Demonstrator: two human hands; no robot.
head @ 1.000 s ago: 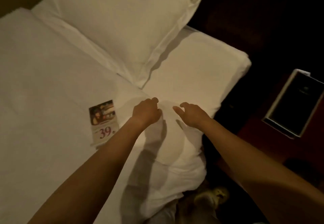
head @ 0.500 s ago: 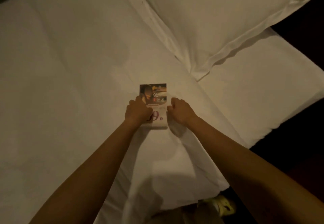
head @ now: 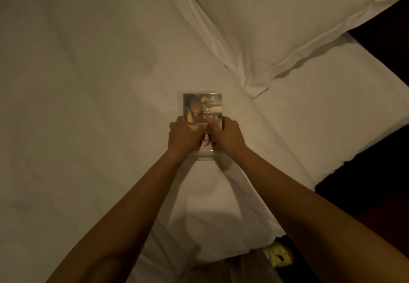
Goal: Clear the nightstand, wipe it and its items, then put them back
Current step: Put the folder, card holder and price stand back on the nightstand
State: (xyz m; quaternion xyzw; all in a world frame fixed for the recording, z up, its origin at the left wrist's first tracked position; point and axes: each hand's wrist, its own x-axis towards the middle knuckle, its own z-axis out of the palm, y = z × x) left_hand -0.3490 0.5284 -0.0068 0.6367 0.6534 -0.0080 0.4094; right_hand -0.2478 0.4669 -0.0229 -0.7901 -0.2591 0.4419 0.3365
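Hands meet on a printed card in a clear stand (head: 202, 107) lying on the white bed sheet (head: 88, 105). Left hand (head: 183, 135) curls its fingers over the card's left edge; right hand (head: 228, 135) clasps the right edge. A pillow (head: 276, 17) lies beyond, well apart from the card.
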